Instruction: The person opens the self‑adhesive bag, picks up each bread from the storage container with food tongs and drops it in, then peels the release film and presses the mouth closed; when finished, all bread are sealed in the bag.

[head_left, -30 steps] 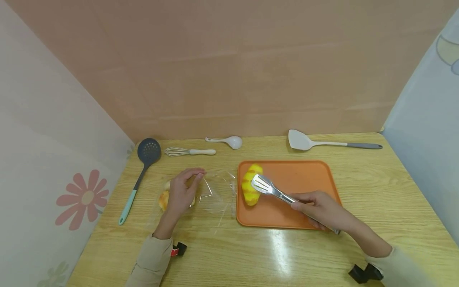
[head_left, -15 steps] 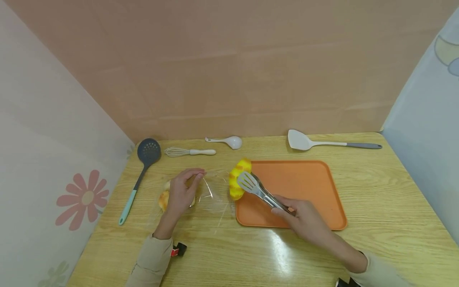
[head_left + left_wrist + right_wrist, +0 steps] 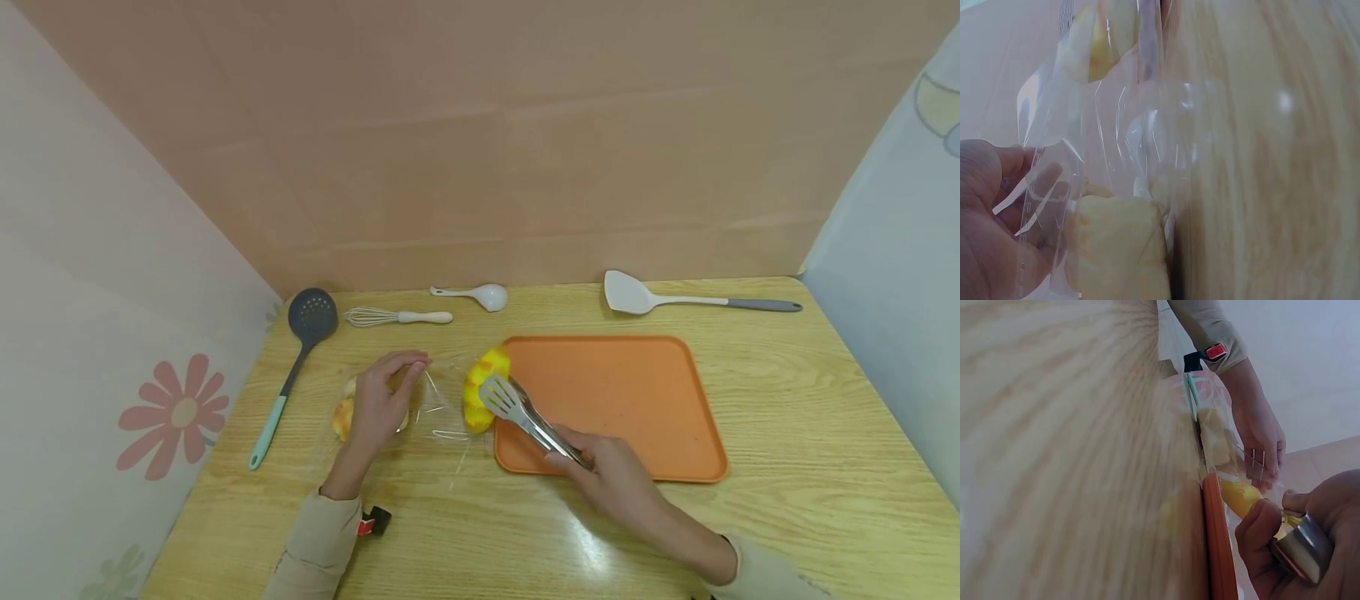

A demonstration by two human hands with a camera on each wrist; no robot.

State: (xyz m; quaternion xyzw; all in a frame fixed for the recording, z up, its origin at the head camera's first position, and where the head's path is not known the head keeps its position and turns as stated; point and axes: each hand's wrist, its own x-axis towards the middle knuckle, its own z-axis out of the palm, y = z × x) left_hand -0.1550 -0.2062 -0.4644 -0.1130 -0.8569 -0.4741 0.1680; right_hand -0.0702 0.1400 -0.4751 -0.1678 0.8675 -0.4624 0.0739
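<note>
Left hand [image 3: 381, 400] pinching clear bag [image 3: 442, 408]; my right hand [image 3: 618, 483] grips tongs [image 3: 534, 427] holding yellow bread [image 3: 474, 390] near orange tray [image 3: 622, 400]. Whisk [image 3: 416, 317], ladle [image 3: 490, 297], spatula [image 3: 630, 293] beyond; skimmer [image 3: 312, 315] leftmost.

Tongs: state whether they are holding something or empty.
Holding something: the head view shows the tongs pinching the yellow bread, with the right hand gripping them.

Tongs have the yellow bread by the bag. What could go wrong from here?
The yellow bread could slip out of the tongs, held only by their slotted end. The bag is thin, loose film and might snag either. The left hand pinches the bag; if that slips, the film may sag.
</note>
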